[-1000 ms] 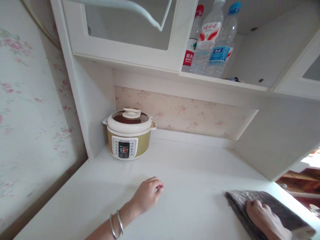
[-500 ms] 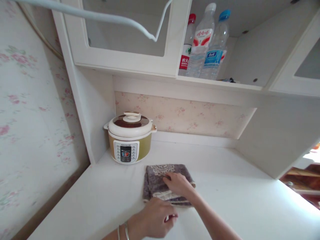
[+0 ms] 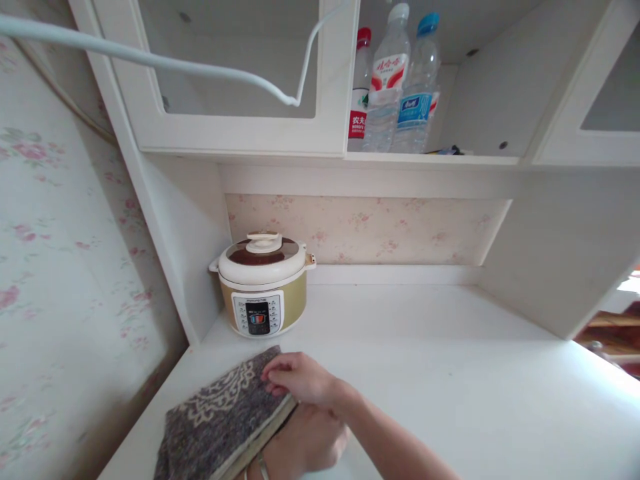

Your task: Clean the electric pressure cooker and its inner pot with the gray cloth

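A folded grey cloth (image 3: 220,420) with a pale pattern lies on the white counter (image 3: 430,360) near its front left edge. My right hand (image 3: 300,380) presses on the cloth's right end, fingers stretched out flat. My left hand (image 3: 313,443) sits just below it, partly under my right forearm and against the cloth's edge; its fingers are hidden. A bracelet shows at the left wrist. A rice cooker (image 3: 263,283) with a white lid stands behind the cloth in the back left corner.
Above the counter, an open cupboard shelf holds three plastic bottles (image 3: 395,80). A glass cupboard door (image 3: 230,73) is to their left, with a white cable (image 3: 150,60) hanging across it. Flowered wallpaper (image 3: 60,267) covers the left wall.
My right hand has swept the cloth from the counter's right edge leftward across the counter to the front left. My left hand stayed low at the front.
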Available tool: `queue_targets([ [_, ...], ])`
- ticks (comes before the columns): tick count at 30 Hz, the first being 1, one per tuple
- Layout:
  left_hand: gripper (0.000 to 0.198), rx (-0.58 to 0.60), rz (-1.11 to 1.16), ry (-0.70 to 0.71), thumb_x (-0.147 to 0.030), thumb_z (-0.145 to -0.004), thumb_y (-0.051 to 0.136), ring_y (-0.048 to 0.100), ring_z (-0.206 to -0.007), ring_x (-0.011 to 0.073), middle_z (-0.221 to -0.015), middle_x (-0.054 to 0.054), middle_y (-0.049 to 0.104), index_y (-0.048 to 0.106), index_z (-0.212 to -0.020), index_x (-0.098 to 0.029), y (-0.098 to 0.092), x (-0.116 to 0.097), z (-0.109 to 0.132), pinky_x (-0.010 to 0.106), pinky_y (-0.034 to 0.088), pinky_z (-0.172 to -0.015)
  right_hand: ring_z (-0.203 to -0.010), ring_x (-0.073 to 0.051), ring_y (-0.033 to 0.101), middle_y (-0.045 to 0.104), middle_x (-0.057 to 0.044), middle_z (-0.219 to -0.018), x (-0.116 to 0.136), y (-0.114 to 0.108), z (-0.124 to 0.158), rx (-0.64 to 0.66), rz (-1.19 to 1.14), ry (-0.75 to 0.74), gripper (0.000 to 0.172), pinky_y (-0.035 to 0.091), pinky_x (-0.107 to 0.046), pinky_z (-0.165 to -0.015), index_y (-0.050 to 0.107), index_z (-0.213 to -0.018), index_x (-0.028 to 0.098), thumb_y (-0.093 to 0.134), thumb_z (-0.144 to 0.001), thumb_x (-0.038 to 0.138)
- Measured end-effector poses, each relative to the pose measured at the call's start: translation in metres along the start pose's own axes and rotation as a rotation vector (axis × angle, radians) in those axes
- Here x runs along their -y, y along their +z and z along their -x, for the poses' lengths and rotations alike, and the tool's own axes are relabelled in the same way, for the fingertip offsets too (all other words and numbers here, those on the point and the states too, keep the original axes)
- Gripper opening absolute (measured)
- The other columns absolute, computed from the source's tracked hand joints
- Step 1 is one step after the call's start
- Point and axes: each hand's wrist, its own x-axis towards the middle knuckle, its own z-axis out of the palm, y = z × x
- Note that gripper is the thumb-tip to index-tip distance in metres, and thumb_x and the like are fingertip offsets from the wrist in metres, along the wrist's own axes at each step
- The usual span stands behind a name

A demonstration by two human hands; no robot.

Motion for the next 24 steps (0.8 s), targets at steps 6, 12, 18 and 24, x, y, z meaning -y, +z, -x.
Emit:
queue_targets([
  [6,0.03,-0.07,-0.069,0.009,-0.03,-0.09,0.04,0.065,-0.076,0.0208,-0.083,0.005,0.071,0.068,-0.085,-0.023,-0.007,-0.001,-0.008,0.03,0.046,-0.071,-0.045,-0.007,0.047,0.064,0.0,-0.072,-0.031,-0.065,0.038,-0.408,0.102,-0.063,0.024,0.035,-0.019,-0.041,0.064,-0.089,0.015,0.051,-0.079,0.033],
  [12,0.025,-0.074,0.031,-0.04,-0.029,-0.088,0.044,0.066,-0.076,0.0187,-0.085,0.0,0.073,0.069,-0.085,-0.027,-0.01,0.001,-0.015,0.026,0.043,-0.066,-0.054,-0.012,0.054,0.065,-0.002,-0.073,-0.071,-0.095,0.082,-0.524,0.328,-0.078,0.028,0.04,-0.023,-0.05,0.066,-0.091,0.017,0.046,-0.085,0.036],
  [18,0.024,-0.086,0.022,-0.087,-0.03,-0.088,0.045,0.066,-0.078,0.0185,-0.085,0.0,0.073,0.068,-0.085,-0.027,-0.01,0.0,-0.017,0.024,0.041,-0.064,-0.076,-0.017,0.062,0.069,-0.003,-0.081,-0.069,-0.089,0.099,-0.483,0.594,-0.205,0.028,0.044,-0.026,-0.071,0.068,-0.087,0.02,0.042,-0.09,0.028],
  [24,0.025,-0.069,-0.001,-0.106,-0.032,-0.089,0.043,0.066,-0.077,0.018,-0.084,0.0,0.072,0.067,-0.086,-0.026,-0.01,-0.003,-0.018,0.024,0.042,-0.065,-0.083,-0.018,0.063,0.07,-0.004,-0.089,-0.065,-0.087,0.101,-0.44,0.659,-0.21,0.03,0.044,-0.026,-0.075,0.068,-0.091,0.021,0.039,-0.09,0.024],
])
